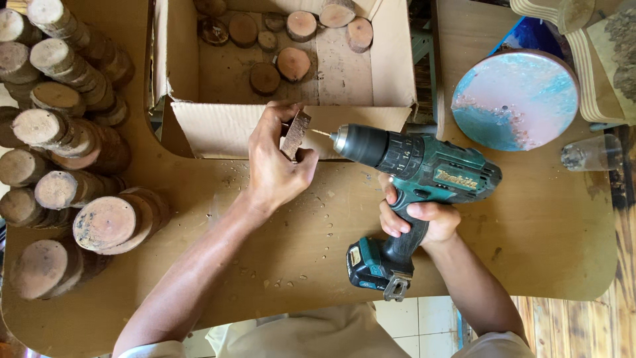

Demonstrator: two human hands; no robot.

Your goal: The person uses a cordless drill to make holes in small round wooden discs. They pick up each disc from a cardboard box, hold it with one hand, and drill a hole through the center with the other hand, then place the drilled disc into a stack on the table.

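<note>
Left hand (pixel 275 166) closed around a small wood slice (pixel 295 134), held on edge just above the workbench (pixel 530 252), against the front wall of the cardboard box (pixel 218 126). Right hand (pixel 417 222) wrapped tight on the grip of a teal cordless drill (pixel 417 166), bit tip at the slice's face. Stacked log rounds (pixel 59 152) line the bench's left edge; a painted round disc (pixel 515 99) lies near the right edge.

A small woodcraft workshop was the setting: a worn brown worktable (pixel 517 219) was strewn with wood chips and flanked by stacks of sliced log rounds (pixel 63 146). A cardboard box (pixel 391 59) held more cut wooden discs (pixel 293 63), a cordless drill (pixel 411 179) was in use, and a painted round disc (pixel 515 99) lay beside plywood offcuts (pixel 593 73).
</note>
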